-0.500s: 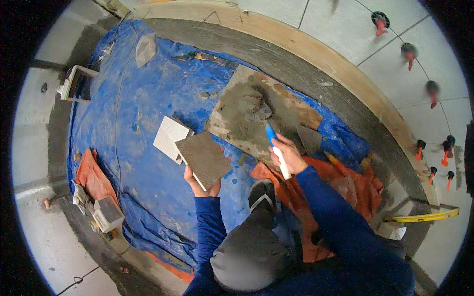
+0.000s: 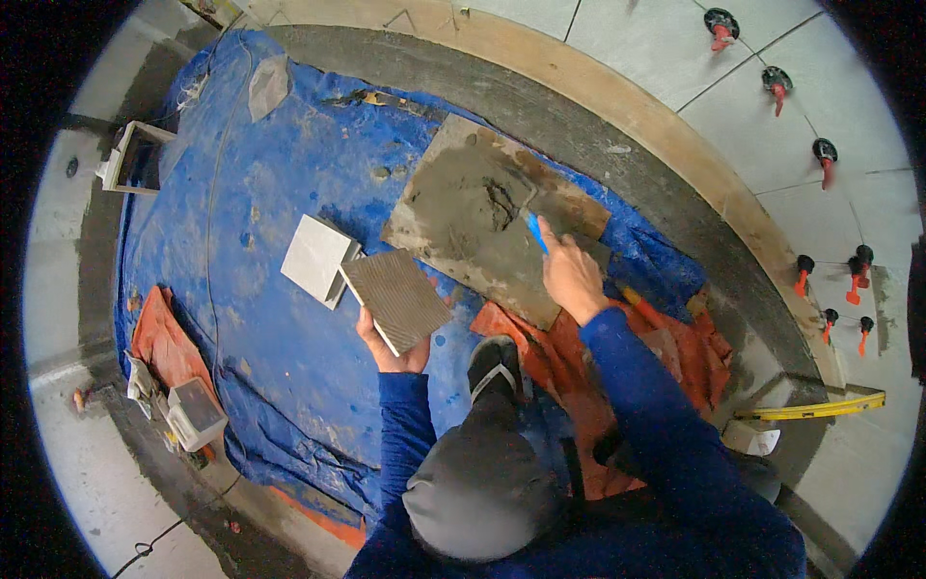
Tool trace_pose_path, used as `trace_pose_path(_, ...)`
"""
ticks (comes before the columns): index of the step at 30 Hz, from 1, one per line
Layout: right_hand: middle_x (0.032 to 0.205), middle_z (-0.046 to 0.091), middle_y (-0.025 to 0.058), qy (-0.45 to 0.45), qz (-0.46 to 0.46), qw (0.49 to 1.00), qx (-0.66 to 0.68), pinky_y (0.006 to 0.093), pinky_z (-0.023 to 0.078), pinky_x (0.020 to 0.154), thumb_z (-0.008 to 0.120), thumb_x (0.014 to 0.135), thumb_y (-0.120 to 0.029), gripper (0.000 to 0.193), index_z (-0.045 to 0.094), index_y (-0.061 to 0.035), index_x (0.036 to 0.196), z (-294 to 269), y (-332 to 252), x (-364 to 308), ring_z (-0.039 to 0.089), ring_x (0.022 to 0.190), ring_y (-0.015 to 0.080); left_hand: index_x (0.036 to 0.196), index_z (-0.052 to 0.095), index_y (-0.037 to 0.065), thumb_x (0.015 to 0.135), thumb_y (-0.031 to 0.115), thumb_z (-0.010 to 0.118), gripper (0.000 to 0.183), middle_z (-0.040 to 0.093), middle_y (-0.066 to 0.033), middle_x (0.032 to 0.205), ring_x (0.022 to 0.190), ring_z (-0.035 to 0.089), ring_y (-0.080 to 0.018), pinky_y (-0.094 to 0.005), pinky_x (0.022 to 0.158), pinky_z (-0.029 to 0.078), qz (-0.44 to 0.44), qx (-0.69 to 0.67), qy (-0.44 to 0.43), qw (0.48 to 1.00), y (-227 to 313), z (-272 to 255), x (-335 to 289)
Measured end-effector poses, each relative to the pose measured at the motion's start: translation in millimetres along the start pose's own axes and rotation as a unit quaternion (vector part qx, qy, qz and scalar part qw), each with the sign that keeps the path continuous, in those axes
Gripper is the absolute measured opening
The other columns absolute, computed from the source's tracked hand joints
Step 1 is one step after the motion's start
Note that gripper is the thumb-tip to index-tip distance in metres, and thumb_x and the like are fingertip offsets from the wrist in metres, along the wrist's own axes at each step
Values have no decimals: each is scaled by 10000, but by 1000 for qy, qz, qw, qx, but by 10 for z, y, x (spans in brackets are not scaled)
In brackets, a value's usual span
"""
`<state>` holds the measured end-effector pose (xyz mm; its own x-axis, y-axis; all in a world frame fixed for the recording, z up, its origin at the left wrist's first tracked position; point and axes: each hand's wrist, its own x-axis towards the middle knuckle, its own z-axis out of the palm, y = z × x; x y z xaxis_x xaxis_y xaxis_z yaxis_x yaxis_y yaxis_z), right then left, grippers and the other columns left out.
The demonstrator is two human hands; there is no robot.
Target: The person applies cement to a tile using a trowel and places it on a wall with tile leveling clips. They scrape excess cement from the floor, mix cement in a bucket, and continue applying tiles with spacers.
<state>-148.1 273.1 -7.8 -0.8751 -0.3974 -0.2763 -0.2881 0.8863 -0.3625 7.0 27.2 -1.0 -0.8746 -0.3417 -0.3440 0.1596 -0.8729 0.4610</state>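
My left hand [image 2: 388,351] is closed on the lower edge of a tile [image 2: 397,299], whose ridged, grey-brown back faces up. Just left of it, pale tiles [image 2: 316,256] lie stacked on the blue tarp. My right hand [image 2: 575,280], back upward, is wrapped round the blue handle of a trowel [image 2: 537,233]. The trowel's bent metal neck reaches into wet grey mortar [image 2: 449,198]; its blade is hard to make out there. The mortar is spread over a flat board [image 2: 535,299], with a rough lump near the trowel.
The blue tarp [image 2: 280,174] covers the floor. An orange cloth [image 2: 690,362] lies beneath my right arm. A yellow spirit level [image 2: 820,407] rests at the right, below wall tiles with several red-handled clamps [image 2: 825,159]. A clear plastic container [image 2: 198,413] stands at the left.
My right hand has turned over so its back faces up, covering most of the trowel's handle, and the trowel has tipped in the mortar. My left hand still holds the tile.
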Motion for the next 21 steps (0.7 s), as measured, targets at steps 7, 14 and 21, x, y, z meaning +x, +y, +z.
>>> trace_pose_path(7,1154,636,328,-68,9,985,159,538,514,865,583,970,-129,590,397,-69,1527,240,134,-164,649,1012,489,1516,401,122,849,654,626,882,522,-177,1433,1318,502,-438,-687,1022,424,-10,17,-2,1000,-45,-11,52)
trace_pose_path(14,967,691,238,-52,119,914,385,484,539,780,627,971,-220,603,412,-84,1518,583,187,-705,681,871,377,1534,383,127,855,674,572,893,521,-168,1445,1267,540,-457,-673,986,467,1,59,15,998,-14,-184,67)
trace_pose_path(21,677,524,23,-110,214,627,741,327,386,359,660,969,-193,347,524,-111,1277,595,-447,-122,489,437,142,1550,361,136,852,680,562,908,480,-161,1496,1326,496,-456,-688,1008,444,20,93,4,995,145,-41,132)
